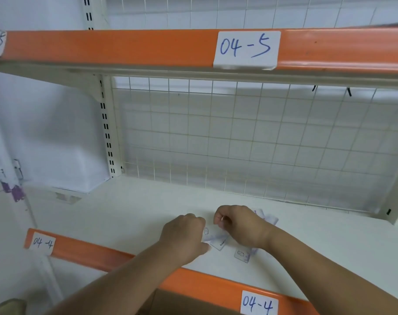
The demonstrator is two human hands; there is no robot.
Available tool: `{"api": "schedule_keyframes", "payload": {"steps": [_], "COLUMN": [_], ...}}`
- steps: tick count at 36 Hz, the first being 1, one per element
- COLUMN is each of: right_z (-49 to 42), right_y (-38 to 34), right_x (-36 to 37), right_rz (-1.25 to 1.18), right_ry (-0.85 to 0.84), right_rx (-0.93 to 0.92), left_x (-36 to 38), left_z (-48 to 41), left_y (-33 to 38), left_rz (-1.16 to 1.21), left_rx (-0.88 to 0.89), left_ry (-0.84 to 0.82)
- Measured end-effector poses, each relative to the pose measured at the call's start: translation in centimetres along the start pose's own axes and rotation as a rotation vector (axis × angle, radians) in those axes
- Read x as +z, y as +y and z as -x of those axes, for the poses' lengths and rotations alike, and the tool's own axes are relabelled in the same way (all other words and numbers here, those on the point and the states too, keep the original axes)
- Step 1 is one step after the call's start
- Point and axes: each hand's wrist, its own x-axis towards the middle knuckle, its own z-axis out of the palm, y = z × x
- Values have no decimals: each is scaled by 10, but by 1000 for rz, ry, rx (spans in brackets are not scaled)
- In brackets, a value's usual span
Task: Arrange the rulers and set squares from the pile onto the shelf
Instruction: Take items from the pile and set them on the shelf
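A flat, glossy white packet (pixel 216 237) is pinched by the curled right hand (pixel 239 226) — its other end is covered by the left hand (pixel 184 235), whose hold cannot be told.

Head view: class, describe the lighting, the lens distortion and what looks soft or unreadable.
Head view: soft, even light, shade on the wire grid under the upper shelf; the wide lens bows the orange shelf edges; the 04-5 label reads clearly; print on the packets at the left hand and right hand is too blurred to read.
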Motion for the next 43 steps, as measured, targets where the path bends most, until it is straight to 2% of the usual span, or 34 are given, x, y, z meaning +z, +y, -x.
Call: {"api": "schedule_keyframes", "payload": {"steps": [4,15,23,27,35,43], "right_z": [7,50,103,132,211,317], "right_y": [0,17,51,73,123,193], "right_x": [-1,-4,-22,-34,-61,-102], "right_rz": [-33,369,396,505,672,710], "right_ry": [-11,86,96,109,97,155], "right_rx": [3,-99,14,77,174,304], "left_x": [-1,0,-6,-7,-1,7], "left_z": [2,1,1,2,3,17], "left_y": [2,28,74,110,202,311], "left_rz": [-114,-52,-60,-35,-6,-76], "left_rx": [56,174,289,403,428,404], "left_ry": [59,53,8,44,-58,-41]}}
